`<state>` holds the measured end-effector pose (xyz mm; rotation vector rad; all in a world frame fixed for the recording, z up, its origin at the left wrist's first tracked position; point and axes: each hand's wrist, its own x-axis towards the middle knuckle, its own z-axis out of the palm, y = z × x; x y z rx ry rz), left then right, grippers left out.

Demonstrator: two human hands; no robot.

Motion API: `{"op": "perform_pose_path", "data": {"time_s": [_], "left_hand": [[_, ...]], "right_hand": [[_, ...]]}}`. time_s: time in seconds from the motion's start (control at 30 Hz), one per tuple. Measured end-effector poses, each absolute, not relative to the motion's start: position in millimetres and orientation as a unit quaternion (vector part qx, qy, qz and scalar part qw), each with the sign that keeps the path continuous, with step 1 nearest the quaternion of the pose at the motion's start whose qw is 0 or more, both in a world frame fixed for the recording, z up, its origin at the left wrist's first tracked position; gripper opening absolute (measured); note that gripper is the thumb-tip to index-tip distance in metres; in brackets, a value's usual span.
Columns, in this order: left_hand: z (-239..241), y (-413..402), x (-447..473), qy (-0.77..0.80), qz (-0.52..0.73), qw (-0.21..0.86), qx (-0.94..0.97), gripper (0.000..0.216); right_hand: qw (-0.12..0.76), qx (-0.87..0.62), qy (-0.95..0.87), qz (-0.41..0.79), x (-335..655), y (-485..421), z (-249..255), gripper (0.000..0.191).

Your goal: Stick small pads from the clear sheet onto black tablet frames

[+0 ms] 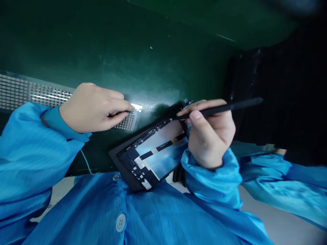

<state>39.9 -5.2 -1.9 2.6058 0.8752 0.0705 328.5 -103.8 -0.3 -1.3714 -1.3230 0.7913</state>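
My left hand is closed, thumb and forefinger pinched together over the right end of a clear sheet of small grey squares. Whatever may be between those fingertips is hidden. In my right hand is a pair of black tweezers, its tip touching or close to the upper edge of an opened tablet-like device. The device lies tilted, with a shiny silver inner panel, a dark flex strip across it and small parts along its edge. Beneath it is a black holder, near my body.
A dark green work surface stretches ahead. Dark black material stands at the right. Another person's blue sleeve reaches in at the right. A thin blue cord hangs from my left wrist band.
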Motion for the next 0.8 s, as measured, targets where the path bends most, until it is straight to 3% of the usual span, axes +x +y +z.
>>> {"op": "perform_pose_path", "data": {"time_s": [0.1,0.37,0.63,0.8], "left_hand": [[-1,-6,39,0.314,0.027,0.194,0.929,0.05],[2,-6,38,0.331,0.01,0.207,0.921,0.055],[4,-5,38,0.315,0.021,0.2,0.928,0.049],[-6,-5,39,0.312,0.057,0.206,0.926,0.047]], "right_hand": [[0.52,-0.591,-0.556,0.265,330,-123,-12,0.011],[0.501,-0.567,-0.589,0.285,334,-126,-20,0.007],[0.39,-0.55,-0.665,0.322,330,-106,20,0.011],[0.299,-0.489,-0.726,0.379,305,-78,17,0.009]]}}
